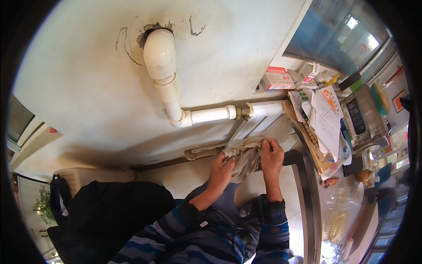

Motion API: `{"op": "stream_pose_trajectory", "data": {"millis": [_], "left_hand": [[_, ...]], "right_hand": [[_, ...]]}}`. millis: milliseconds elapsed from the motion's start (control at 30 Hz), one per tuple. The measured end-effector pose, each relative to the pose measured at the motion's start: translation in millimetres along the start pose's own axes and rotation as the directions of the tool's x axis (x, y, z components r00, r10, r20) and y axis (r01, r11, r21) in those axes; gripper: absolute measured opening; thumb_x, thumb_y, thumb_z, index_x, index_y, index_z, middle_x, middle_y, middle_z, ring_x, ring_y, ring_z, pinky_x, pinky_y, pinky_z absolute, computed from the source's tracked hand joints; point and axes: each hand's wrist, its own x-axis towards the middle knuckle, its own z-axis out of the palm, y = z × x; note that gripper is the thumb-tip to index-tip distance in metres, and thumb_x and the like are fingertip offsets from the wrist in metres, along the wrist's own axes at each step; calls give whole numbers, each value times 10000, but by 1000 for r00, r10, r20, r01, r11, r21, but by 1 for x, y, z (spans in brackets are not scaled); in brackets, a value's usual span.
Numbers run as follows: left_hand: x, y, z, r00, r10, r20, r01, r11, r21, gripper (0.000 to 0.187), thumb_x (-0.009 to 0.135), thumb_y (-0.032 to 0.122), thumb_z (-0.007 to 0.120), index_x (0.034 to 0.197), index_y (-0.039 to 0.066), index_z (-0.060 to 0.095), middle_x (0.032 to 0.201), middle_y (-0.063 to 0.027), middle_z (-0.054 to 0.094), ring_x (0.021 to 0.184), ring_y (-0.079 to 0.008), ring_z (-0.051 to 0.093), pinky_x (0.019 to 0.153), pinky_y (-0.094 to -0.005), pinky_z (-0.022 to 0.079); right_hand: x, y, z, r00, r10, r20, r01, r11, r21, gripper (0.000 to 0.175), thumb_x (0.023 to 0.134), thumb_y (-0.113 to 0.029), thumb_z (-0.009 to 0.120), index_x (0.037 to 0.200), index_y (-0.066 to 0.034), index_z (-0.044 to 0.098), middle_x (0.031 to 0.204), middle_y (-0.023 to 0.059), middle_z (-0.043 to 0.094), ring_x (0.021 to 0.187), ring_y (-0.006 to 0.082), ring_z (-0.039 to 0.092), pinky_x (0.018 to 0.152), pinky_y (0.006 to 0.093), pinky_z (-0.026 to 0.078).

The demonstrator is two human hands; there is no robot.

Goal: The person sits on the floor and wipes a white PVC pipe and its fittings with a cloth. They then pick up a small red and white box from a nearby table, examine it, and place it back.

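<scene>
A crumpled greyish-white cloth (245, 158) hangs between my two hands, in front of the lower wall. My left hand (221, 173) grips its left side, the thumb on top of a bunched part. On the other side my right hand (272, 155) pinches the cloth's upper right edge between thumb and fingers. Just above the hands, a white plastic pipe (211, 115) with a brass valve (244, 111) runs along the wall. A short, dirty pipe stub (203, 153) lies low on the wall, left of the cloth.
A white pipe elbow (160, 54) enters a rough hole in the wall. To the right, a table with a dark edge (310, 198) holds papers (324, 122), a clear plastic box (366, 112) and glass jars. Medicine boxes (278, 79) stand on the windowsill. Black fabric (118, 208) lies at left.
</scene>
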Motion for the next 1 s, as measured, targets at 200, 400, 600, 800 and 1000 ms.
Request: {"op": "stream_pose_trajectory", "data": {"millis": [200, 400, 600, 800, 1000], "left_hand": [[-1, 22, -26, 997, -63, -49, 61, 997, -55, 215, 1055, 134, 636, 1216, 4, 695, 1119, -49, 743, 975, -98, 687, 878, -276, 553], [0, 40, -32, 999, -30, -45, 26, 996, -82, 206, 1055, 136, 645, 1198, 0, 703, 1064, -60, 760, 903, -117, 713, 812, -286, 582], [-7, 45, -24, 1000, 11, -19, -12, 998, -65, 193, 1059, 147, 649, 1173, 7, 717, 1065, -37, 751, 935, -92, 680, 827, -258, 542], [-6, 44, -19, 996, 83, -41, -83, 997, 0, 177, 1067, 170, 641, 1142, 15, 683, 977, 25, 684, 867, -44, 590, 769, -244, 501], [-2, 39, -21, 969, 236, -76, -224, 966, 132, 170, 1059, 169, 664, 1093, 4, 648, 977, 14, 653, 874, -50, 542, 757, -242, 476]], "right_hand": [[-44, -4, 7, 893, 235, 385, -387, 836, 388, 270, 1041, -126, 662, 1250, 33, 722, 1008, 11, 728, 874, 59, 619, 777, 231, 513], [-70, -7, 11, 744, 295, 600, -569, 750, 337, 489, 956, -321, 798, 1281, 31, 704, 883, -10, 699, 674, 55, 577, 549, 241, 469], [-72, -11, 13, 777, 225, 587, -479, 818, 320, 434, 929, -282, 845, 1227, -20, 668, 1007, 16, 704, 875, 86, 623, 767, 264, 507], [-70, -24, 21, 742, 259, 619, -554, 756, 349, 336, 907, -159, 852, 1157, -32, 667, 991, 15, 696, 859, 84, 622, 755, 254, 501], [-71, -30, 36, 817, 265, 511, -485, 796, 362, 301, 890, -76, 814, 1145, -15, 666, 955, 26, 703, 806, 82, 627, 711, 253, 513]]}}
